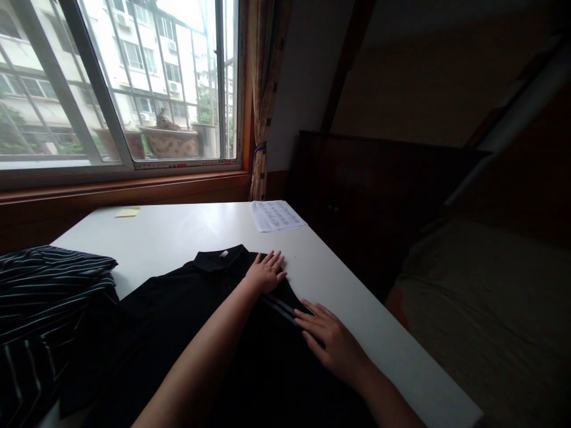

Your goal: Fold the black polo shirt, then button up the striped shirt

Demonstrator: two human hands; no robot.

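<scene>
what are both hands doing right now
left hand: open, fingers spread flat on the black shirt
right hand: open, resting on the shirt

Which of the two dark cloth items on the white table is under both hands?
The black collared shirt with two pale bands; the left hand and the right hand lie on it. The other, black cloth with thin white stripes, is heaped untouched.

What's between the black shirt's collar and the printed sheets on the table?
Only bare white tabletop shows between the collar and the printed sheets, as seen in the head view.
</scene>
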